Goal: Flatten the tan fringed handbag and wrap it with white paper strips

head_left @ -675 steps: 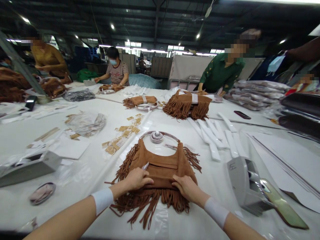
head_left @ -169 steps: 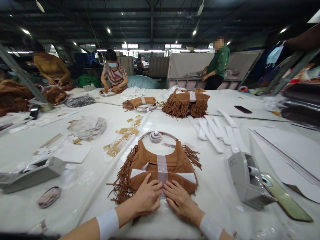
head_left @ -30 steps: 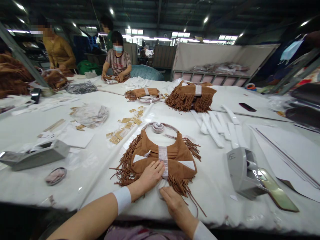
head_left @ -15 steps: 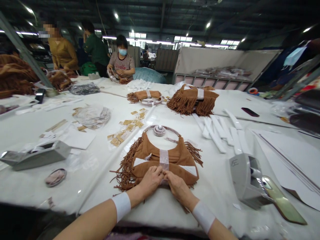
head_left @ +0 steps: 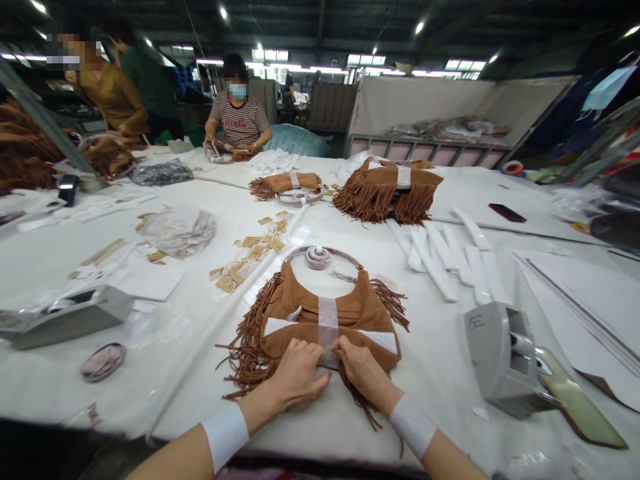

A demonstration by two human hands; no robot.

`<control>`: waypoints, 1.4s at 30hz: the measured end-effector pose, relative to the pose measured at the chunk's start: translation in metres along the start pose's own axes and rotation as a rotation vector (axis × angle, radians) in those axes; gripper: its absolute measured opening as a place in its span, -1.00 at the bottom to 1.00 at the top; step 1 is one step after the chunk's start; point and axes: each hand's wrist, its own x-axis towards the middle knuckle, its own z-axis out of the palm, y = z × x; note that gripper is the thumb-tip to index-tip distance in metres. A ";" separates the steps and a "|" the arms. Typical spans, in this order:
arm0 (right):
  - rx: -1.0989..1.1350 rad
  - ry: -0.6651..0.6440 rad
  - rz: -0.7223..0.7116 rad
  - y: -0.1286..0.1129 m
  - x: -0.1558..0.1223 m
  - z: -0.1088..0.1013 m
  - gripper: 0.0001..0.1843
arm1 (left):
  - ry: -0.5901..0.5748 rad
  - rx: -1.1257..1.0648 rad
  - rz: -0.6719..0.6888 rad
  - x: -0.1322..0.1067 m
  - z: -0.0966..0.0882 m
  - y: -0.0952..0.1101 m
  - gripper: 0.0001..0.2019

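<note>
A brown fringed handbag (head_left: 295, 300) lies on the white table before me, its handle arched away from me. A pale translucent band (head_left: 328, 320) runs down its middle, and white paper (head_left: 278, 325) shows along the folded flap. My left hand (head_left: 300, 370) curls its fingers over the bag's near edge, left of the band, with the thumb low by that edge. On the band's other side, my right hand (head_left: 357, 363) is closed, thumb and forefinger pinched at the bag's lower edge beside the band. A rolled strap (head_left: 318, 257) sits inside the handle loop.
Grey tape dispensers stand left (head_left: 75, 317) and right (head_left: 505, 353), the right one beside a green phone (head_left: 575, 400). Tan tags (head_left: 250, 253), white strips (head_left: 435, 260) and two banded bags (head_left: 390, 190) lie farther back. A masked co-worker (head_left: 239, 123) handles material across the table.
My hands have moved apart from their meeting point at the band's lower end, the left thumb now lower. The view has shifted slightly; the bag lies nearly as before.
</note>
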 end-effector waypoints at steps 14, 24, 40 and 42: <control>0.009 0.071 0.201 -0.002 0.028 -0.003 -0.84 | 0.093 -0.006 -0.222 0.017 0.009 0.006 -0.93; -0.048 0.037 0.295 0.006 0.039 0.003 -0.86 | 0.314 0.200 0.047 0.012 0.032 0.006 -0.70; -0.091 0.097 0.364 0.003 0.041 0.007 -0.91 | 0.123 0.225 0.036 -0.010 0.054 0.010 -0.20; -0.140 0.104 0.377 0.000 0.042 0.009 -0.92 | 0.106 0.207 0.032 -0.010 0.051 0.011 -0.21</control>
